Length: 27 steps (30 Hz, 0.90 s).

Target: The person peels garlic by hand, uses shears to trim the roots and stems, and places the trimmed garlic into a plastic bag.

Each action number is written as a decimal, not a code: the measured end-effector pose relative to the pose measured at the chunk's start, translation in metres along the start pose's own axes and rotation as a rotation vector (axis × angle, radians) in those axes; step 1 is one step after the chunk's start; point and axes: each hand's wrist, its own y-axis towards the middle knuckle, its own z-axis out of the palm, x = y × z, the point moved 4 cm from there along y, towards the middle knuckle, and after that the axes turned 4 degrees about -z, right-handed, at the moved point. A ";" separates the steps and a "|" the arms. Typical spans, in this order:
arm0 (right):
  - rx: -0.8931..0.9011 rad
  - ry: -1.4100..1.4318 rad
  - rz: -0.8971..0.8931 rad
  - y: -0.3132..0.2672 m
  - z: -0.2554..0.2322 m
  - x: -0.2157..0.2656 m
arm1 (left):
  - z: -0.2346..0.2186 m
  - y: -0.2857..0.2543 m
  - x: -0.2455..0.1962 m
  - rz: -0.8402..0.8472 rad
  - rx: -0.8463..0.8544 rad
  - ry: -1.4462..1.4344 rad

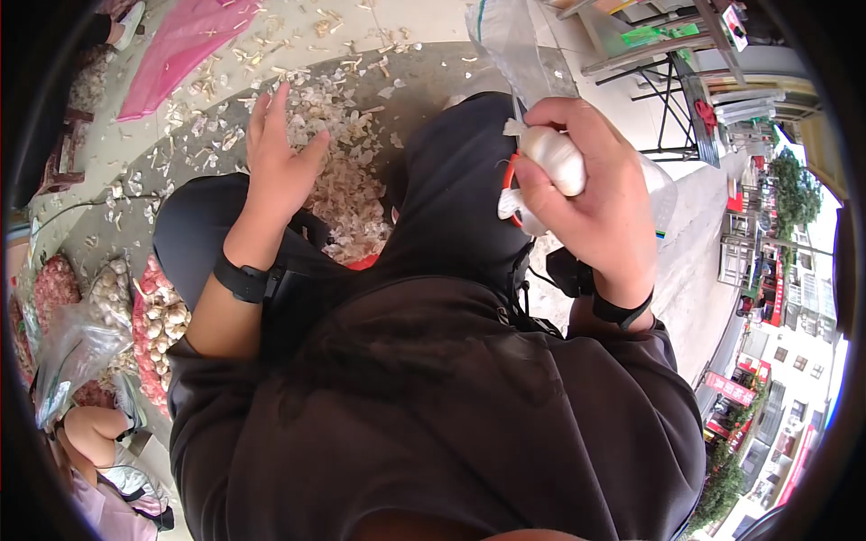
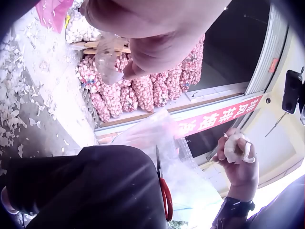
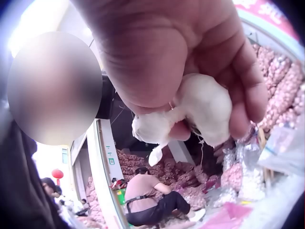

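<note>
Your right hand (image 1: 600, 203) grips the garlic (image 1: 557, 162), fingers curled; your spread left hand (image 1: 273, 169) is empty. Pinch loose skin (image 1: 511, 204) at its base to peel.

Open shopfront, bright daylight on the street side. Floor: pale tiles (image 1: 424, 20) beside a darker grey stretch (image 1: 433, 61). Pink net sacks (image 2: 143, 93) packed side by side near a dark opening (image 2: 228, 47); red sign strip (image 2: 221, 116), white characters. Streetward: dark-legged table (image 1: 696, 104), green tree (image 1: 794, 194), pale buildings (image 1: 816, 316) with small windows. Round red lantern (image 3: 57, 173) in the distance
</note>
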 end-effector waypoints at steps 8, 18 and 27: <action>0.352 -0.378 0.521 -0.041 -0.067 -0.058 | 0.020 -0.007 0.004 -0.086 0.383 -0.216; 0.007 0.491 0.168 -0.023 0.009 -0.004 | -0.002 -0.040 -0.127 0.010 0.869 -0.964; -0.026 0.676 0.225 -0.008 0.065 0.000 | 0.018 -0.042 -0.122 0.081 0.370 -1.241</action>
